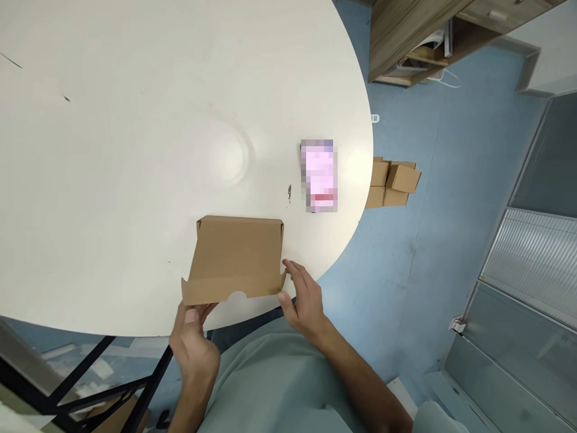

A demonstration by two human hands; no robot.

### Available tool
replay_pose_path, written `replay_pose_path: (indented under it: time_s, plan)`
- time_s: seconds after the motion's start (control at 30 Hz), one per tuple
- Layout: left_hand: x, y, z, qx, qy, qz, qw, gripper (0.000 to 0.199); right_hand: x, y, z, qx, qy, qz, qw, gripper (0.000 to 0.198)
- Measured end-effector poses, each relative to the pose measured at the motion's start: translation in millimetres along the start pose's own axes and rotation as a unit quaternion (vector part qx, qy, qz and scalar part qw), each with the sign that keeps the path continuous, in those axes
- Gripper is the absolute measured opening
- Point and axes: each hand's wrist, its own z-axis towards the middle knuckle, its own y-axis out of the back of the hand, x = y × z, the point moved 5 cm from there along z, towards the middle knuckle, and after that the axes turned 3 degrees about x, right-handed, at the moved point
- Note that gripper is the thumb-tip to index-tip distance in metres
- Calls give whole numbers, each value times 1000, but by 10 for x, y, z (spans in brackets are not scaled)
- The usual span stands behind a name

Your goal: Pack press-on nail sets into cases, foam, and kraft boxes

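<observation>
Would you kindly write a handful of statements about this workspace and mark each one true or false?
1. A flat brown cardboard box is at the near part of the smooth white round-edged table. True.
2. Only one hand is near the box. False: the left hand and the right hand are both at its near corners.
3. A pixelated pink rectangular item lies on the table, apart from the box. True.
4. The clothing in view is bright red. False: a grey-green fabric shirt shows.
5. Several other brown cardboard boxes show beyond the table's right edge. True.
</observation>
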Motion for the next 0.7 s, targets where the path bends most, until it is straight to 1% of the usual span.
replay_pose_path:
  time_s: [0.07,0.1,0.17,0.2,0.23,0.3,0.37,0.43,0.47,0.53,0.63,0.7]
  plan:
    - [-47,20,38,-30,-16,-31,999,55,14,42,19,-8,-21,7,1000,69]
    - [-118,32,63,-39,-44,-26,998,59,24,58,30,-11,-27,4,1000,74]
    - [-324,39,113,-29,-127,17,991,79,53,79,54,-15,-22,-9,1000,87]
    - [-433,35,132,-16,-169,46,984,85,71,83,65,-15,-12,-16,1000,93]
    - [-522,33,149,-6,-199,78,977,83,90,80,74,-13,-2,-22,1000,98]
    - [-634,38,170,-2,-232,136,963,66,122,70,82,-15,18,-32,999,99]
    - [-663,46,165,-10,-247,173,953,52,134,60,70,-24,27,-40,999,90]
    - [-640,48,129,-16,-263,191,945,47,123,48,40,-33,27,-49,998,74]
    - [-614,46,107,-15,-266,199,943,46,109,39,21,-33,25,-57,998,66]
    - [-540,41,67,-3,-252,217,943,45,69,22,-18,-30,21,-78,996,54]
    - [-412,45,32,29,-193,239,951,46,-12,-3,-53,-16,6,-115,993,43]
    - [-333,51,24,58,-149,241,957,50,-73,-23,-50,5,-15,-133,991,40]
